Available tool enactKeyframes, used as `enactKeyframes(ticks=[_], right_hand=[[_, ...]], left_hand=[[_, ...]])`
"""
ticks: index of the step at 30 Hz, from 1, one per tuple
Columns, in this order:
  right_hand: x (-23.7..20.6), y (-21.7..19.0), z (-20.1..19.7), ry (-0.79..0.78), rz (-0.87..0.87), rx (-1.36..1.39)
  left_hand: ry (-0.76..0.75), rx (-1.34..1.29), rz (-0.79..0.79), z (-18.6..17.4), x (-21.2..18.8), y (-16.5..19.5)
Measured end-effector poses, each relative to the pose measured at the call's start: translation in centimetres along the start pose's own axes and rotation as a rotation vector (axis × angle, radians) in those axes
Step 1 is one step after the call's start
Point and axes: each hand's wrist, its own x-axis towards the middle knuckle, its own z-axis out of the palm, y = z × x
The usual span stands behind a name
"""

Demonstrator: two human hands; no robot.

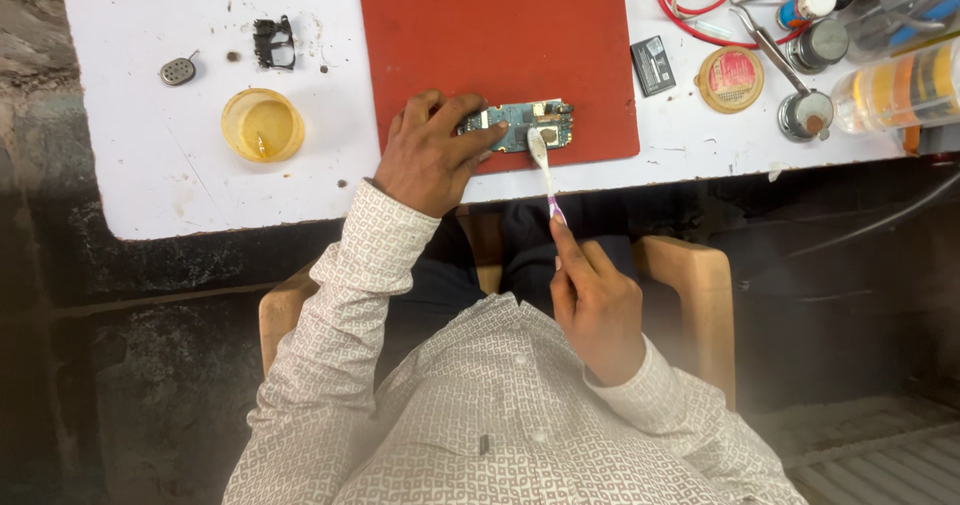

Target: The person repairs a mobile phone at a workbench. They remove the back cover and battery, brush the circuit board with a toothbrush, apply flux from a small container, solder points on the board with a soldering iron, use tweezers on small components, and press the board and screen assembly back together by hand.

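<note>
A small blue-green circuit board (528,125) lies on a red mat (490,35) near the white table's front edge. My left hand (430,153) presses on the board's left end, fingers spread over it. My right hand (595,300) grips the purple-and-white handle of a toothbrush (545,173), whose bristled head rests on the board's lower middle.
A shallow yellow dish (262,125) with liquid stands left of the mat. A black plastic frame (274,43) and a small grey speaker part (177,70) lie at the back left. Right of the mat: a black battery (653,65), a round tin (730,79), metal pots, red wire (690,20), and tape rolls (900,90).
</note>
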Motion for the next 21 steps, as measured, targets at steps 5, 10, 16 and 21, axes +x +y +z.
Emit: enactKeyframes(ticks=[5, 10, 16, 21], right_hand=[[2.6, 0.0, 0.4, -0.016, -0.025, 0.007], [1.6, -1.6, 1.3, -0.027, -0.022, -0.086], [1.1, -1.2, 1.0, -0.007, -0.006, -0.055], [1.8, -1.7, 1.3, -0.043, 0.004, -0.143]], left_hand=[[-0.003, 0.005, 0.008, 0.3, 0.0, -0.2], [0.005, -0.014, -0.014, 0.3, -0.2, 0.0], [0.008, -0.019, -0.008, 0.3, -0.2, -0.3], [0.023, -0.023, -0.013, 0.4, -0.2, -0.2]])
